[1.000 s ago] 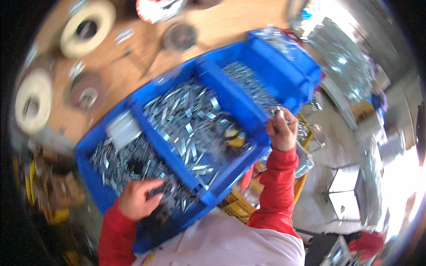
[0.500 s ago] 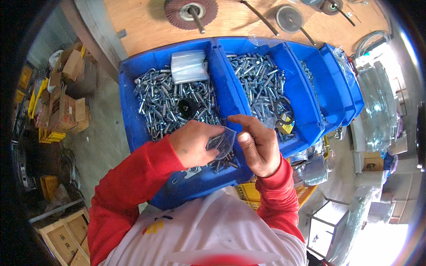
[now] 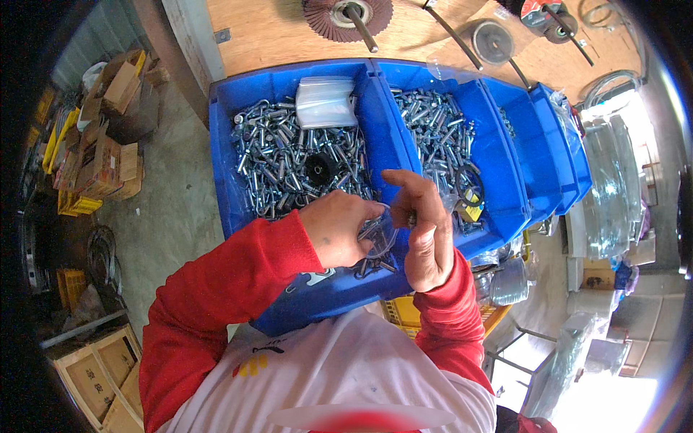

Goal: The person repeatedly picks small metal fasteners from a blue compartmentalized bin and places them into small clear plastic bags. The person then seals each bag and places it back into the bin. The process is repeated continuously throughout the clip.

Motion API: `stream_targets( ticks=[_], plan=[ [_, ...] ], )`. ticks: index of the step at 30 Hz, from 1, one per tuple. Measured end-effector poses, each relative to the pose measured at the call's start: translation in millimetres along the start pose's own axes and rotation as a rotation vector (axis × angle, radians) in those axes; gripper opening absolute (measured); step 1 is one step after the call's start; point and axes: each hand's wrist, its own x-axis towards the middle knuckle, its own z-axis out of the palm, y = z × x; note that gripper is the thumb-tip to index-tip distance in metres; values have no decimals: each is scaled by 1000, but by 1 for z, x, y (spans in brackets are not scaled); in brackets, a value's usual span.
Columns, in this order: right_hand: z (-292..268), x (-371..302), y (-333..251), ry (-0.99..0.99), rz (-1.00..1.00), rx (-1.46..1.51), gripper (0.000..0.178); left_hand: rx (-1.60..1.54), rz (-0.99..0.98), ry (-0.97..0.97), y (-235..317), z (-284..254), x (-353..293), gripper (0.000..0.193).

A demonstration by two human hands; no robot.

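Observation:
My left hand (image 3: 333,229) pinches a small clear plastic bag (image 3: 382,238) over the near part of the leftmost blue bin (image 3: 225,180). Beside the bag's mouth, my right hand (image 3: 428,242) is closed, its fingers curled toward the thumb around a small metal part (image 3: 412,219); its exact kind is mostly hidden. Metal bolts and hooked fasteners (image 3: 271,169) fill the bin below. On top of them lie a stack of clear plastic bags (image 3: 326,107) and a black round piece (image 3: 321,168).
More blue bins (image 3: 498,173) stand to the right, the nearest holding metal pins (image 3: 433,130), a black ring (image 3: 471,186) and a yellow tag (image 3: 472,211). Behind is a wooden board (image 3: 267,36) with a flap disc (image 3: 339,18) and protruding rods. Cardboard boxes (image 3: 97,166) sit at left.
My right hand's fingers have curled in and come closer to the bag, and a small metal part now shows in them. The bins sit slightly farther right in view.

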Motion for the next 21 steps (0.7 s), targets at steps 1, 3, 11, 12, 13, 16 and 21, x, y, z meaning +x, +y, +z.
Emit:
stream_targets(
  ticks=[1, 3, 11, 12, 13, 16, 21],
  plan=[
    [8, -1, 2, 17, -21, 88, 70, 0, 14, 13, -1, 1, 0, 38],
    [21, -4, 6, 80, 45, 226, 71, -3, 32, 29, -5, 4, 1, 35],
    [43, -17, 9, 270, 213, 439, 57, 134, 5, 16, -12, 5, 3, 25],
    [43, -15, 7, 297, 210, 452, 54, 128, 20, 29, -12, 5, 3, 24],
    [43, -12, 5, 288, 195, 379, 51, 131, 27, 37, -11, 5, 3, 25],
    [30, -7, -2, 191, 100, 75, 34, 96, 51, 55, -10, 4, 1, 29],
    [-21, -19, 4, -315, 23, -669, 32, 86, 100, -7, -12, -1, 1, 46]
  ],
)
